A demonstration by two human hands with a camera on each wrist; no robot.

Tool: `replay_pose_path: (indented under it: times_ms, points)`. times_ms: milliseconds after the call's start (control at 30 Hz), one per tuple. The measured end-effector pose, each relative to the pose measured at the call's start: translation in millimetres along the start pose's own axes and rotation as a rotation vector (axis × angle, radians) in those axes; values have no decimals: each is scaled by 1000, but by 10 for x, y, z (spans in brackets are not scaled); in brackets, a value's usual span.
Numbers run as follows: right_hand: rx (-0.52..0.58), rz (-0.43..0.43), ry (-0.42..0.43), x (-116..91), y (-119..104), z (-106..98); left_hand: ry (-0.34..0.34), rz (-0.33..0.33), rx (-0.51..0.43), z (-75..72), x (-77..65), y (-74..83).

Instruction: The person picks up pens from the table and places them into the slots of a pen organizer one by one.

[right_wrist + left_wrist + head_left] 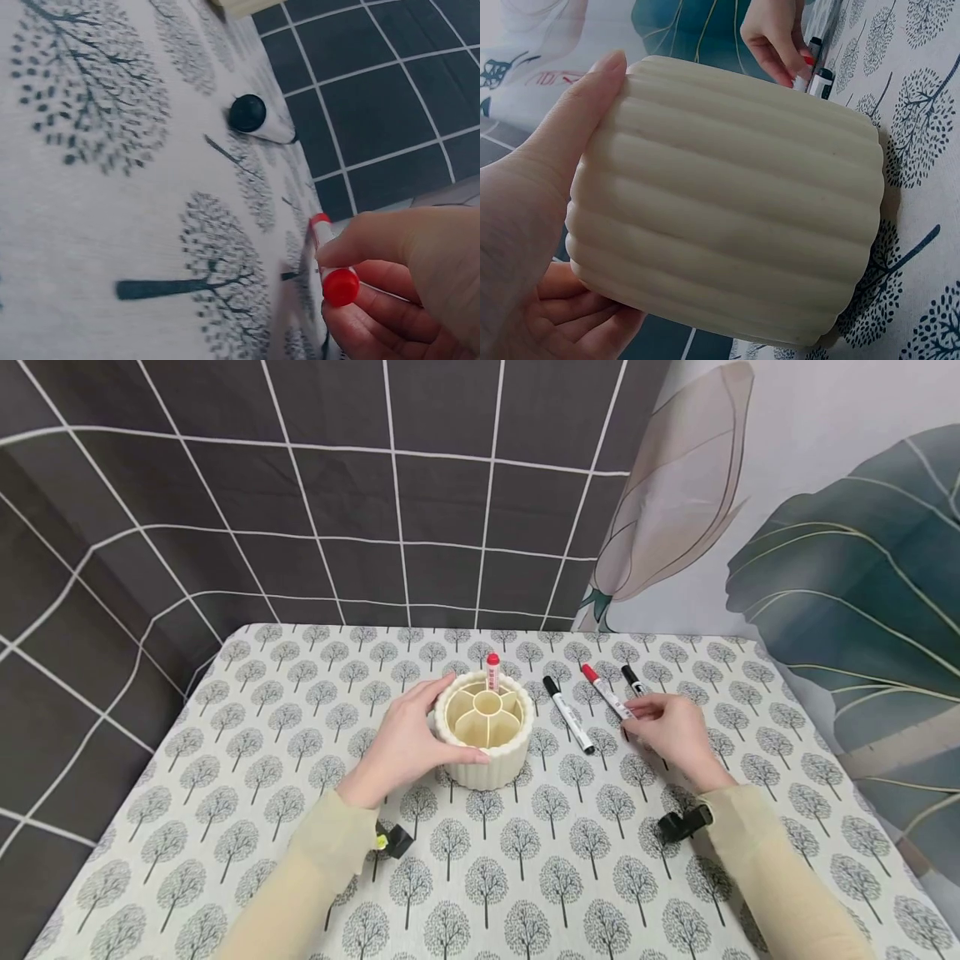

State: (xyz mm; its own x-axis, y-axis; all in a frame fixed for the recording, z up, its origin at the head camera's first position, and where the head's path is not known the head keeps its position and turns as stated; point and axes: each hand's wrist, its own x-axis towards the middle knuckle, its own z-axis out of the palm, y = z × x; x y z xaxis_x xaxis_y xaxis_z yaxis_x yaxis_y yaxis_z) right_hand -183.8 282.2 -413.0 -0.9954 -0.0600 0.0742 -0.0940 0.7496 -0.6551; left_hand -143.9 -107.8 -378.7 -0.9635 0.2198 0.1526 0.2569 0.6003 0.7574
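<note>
A cream, ribbed holder (487,768) stands upright on the counter (525,881), about midway between its left and right edges and well in from the far edge. Inside it, dividers run out from a round middle compartment. A marker (492,673) with a red cap stands upright in the holder on the side toward the counter's far edge, cap up.

The left hand (405,727) grips the holder from the side toward the counter's left edge, the thumb across the near part of the rim and the fingers round the other side. The right hand (669,727) pinches a second red-capped marker (604,690) near its lower end, the cap pointing toward the far edge; whether this marker touches the counter cannot be told.

Between the holder and that marker, a black-capped marker (569,717) lies slantwise on the counter, its cap toward the far edge. Another black-tipped marker (632,678) lies on the right-edge side of the pinched one, partly hidden by the right hand.

A cloth printed with trees covers the counter. Beyond the far edge hangs a dark sheet (345,493) with white grid lines; toward the far right corner, a pale curtain (795,435) shows large leaves.
</note>
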Motion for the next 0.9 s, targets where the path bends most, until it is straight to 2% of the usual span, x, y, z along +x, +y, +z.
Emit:
replay_pose_path:
  times_ms: [267,600,900]
  points:
    - [42,31,53,13,-93,-146,-9,-1,-3,-13,14,20]
    - [36,9,158,6,-272,-350,-15,-21,11,-18,11,17]
    - [126,3,251,-40,-524,-537,-20,-27,10,-28,6,21]
